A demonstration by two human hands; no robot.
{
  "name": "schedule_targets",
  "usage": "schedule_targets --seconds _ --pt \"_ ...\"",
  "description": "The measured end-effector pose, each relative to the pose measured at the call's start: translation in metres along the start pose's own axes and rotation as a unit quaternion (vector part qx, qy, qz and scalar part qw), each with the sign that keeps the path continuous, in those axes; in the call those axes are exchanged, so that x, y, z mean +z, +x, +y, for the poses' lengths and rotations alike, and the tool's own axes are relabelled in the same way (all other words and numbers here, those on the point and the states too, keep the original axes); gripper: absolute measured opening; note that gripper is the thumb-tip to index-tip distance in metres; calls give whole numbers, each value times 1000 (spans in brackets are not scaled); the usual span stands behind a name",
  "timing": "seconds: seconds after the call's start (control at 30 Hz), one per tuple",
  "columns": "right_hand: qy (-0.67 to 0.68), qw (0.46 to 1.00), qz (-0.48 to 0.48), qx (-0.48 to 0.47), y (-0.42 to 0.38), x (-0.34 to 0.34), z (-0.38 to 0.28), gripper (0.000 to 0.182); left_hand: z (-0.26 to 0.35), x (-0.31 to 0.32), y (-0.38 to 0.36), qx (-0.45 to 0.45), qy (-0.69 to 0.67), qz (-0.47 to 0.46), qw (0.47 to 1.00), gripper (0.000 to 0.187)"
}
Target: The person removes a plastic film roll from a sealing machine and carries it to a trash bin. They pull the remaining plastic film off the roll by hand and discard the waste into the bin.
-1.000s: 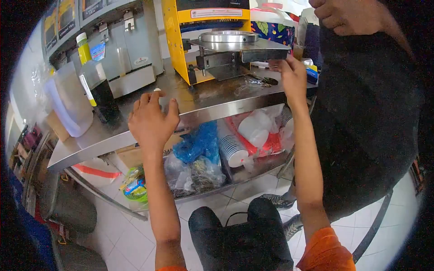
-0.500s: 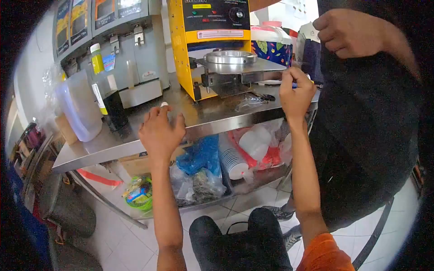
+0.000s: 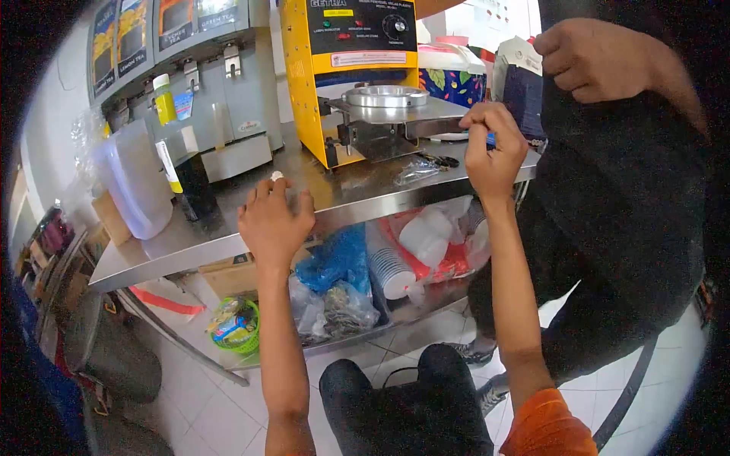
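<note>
My left hand rests at the front edge of the steel table, its fingers apart, with a small white object at its fingertips. Beside the right end of the metal tray of a yellow and black sealing machine is my right hand. Its fingers are curled closed near the tray's corner; whatever they hold, if anything, is hidden. A round metal ring sits in the tray.
Bottles, a plastic pitcher and a tea dispenser stand left. Clear plastic lies before the machine. A person in black stands right, one hand raised. Stacked cups and bags fill the lower shelf.
My right hand has shifted slightly left and its fingers look a little looser. My left hand has moved slightly right and down. The other person's leg has shifted.
</note>
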State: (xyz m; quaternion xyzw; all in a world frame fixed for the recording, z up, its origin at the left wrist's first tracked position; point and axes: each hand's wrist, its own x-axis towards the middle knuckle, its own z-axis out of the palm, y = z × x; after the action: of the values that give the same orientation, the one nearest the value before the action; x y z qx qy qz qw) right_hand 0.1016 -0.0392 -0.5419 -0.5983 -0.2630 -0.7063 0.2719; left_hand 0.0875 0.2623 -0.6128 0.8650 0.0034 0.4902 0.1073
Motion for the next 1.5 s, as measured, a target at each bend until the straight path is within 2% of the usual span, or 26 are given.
schedule_targets --seconds 0.3,0.47,0.53,0.8,0.97,1.13,1.23,1.4,1.5 --pt "13 1000 3 9 -16 0 -7 10 -1 3 -2 26 14 22 999 37" --pt "13 1000 5 26 -54 3 -14 10 4 -2 0 24 28 -4 999 37" --pt "52 995 -18 84 -75 0 -25 11 4 -1 0 30 29 -1 999 37" --pt "68 979 -58 184 -177 -19 -64 16 1 5 2 41 17 -9 999 41" --pt "96 946 -94 294 -211 -30 -77 13 1 5 2 55 15 5 998 37" --pt "108 936 -116 315 -234 -32 -89 16 3 3 2 60 15 -12 998 34" --pt "97 936 -138 308 -245 -34 -90 17 3 4 1 63 12 3 998 34" --pt "102 916 -167 351 -260 -45 -92 17 1 3 -2 76 -9 13 997 34" --pt "59 927 -188 319 -267 -55 -90 15 -2 5 -2 85 -13 19 996 33"
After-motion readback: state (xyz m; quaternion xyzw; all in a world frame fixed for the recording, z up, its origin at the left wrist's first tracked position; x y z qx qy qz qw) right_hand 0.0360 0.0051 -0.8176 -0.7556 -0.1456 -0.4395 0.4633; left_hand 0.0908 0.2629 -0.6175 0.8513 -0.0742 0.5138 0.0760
